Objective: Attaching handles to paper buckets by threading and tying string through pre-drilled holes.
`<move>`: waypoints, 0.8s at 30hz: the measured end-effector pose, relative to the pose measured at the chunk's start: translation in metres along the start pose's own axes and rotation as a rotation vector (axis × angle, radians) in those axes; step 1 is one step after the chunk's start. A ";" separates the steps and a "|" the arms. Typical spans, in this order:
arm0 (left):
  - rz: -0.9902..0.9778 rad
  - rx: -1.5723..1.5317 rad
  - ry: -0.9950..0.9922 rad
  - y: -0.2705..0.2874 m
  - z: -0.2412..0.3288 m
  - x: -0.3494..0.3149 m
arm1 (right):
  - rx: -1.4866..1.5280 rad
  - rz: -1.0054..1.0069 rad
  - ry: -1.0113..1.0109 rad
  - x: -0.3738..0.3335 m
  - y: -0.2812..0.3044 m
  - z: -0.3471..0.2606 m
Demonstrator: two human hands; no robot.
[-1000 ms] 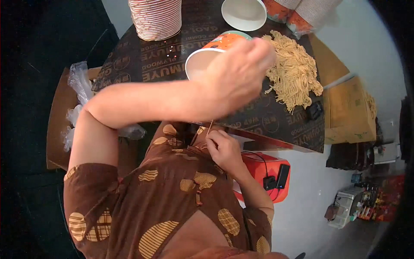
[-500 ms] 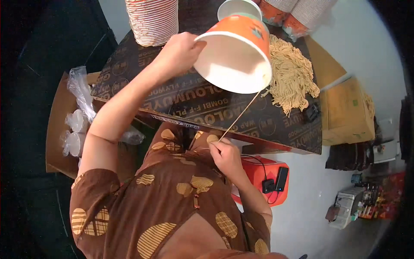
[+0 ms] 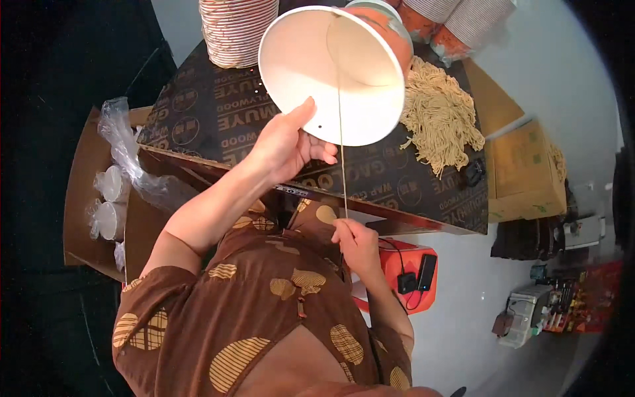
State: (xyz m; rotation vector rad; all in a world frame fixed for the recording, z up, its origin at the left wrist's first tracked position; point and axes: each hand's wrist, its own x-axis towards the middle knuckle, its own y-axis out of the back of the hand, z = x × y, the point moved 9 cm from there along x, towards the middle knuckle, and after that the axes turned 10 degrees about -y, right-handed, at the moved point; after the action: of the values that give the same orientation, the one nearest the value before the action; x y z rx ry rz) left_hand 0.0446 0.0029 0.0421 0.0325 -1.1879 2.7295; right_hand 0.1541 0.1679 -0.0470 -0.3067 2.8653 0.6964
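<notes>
A large paper bucket (image 3: pixel 297 73), white inside and orange outside, is tilted with its mouth toward me above the table. My left hand (image 3: pixel 283 147) grips its lower left rim, thumb over the inner wall and the other fingers outside. One small dark hole shows in the wall near the rim. A thin beige cord (image 3: pixel 343 175) runs from inside the bucket, over the rim and down to my right hand (image 3: pixel 358 246), whose closed fingers pinch it in front of the table edge. To the right of the bucket lies a loose heap of beige cords (image 3: pixel 443 116).
On the dark printed plywood table (image 3: pixel 218 126) stands a tall stack of paper buckets (image 3: pixel 238 33) at the back left. More stacked buckets (image 3: pixel 473 30) lie at the back right. A carton (image 3: pixel 76 198) with plastic-wrapped cups is on my left; a red stool (image 3: pixel 390 264) with a power bank stands right.
The bucket has turned, its mouth facing me more and shifted left. My left hand has moved from its upper left side to the lower rim. The cord now hangs nearly straight down.
</notes>
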 end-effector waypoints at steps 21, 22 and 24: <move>0.055 0.250 -0.051 0.004 -0.036 -0.047 | 0.190 0.502 0.453 0.004 0.058 -0.094; 0.049 0.303 -0.115 0.016 -0.029 -0.045 | 0.188 0.504 0.432 0.005 0.061 -0.090; -0.083 0.593 -0.056 0.015 -0.009 -0.046 | 0.203 0.469 0.404 0.007 0.065 -0.088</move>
State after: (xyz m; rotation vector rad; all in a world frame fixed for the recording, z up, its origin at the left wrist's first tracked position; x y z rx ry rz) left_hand 0.0881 -0.0072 0.0216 0.2237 -0.3384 2.9095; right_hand 0.1207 0.1821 0.0561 0.3017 3.4034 0.4376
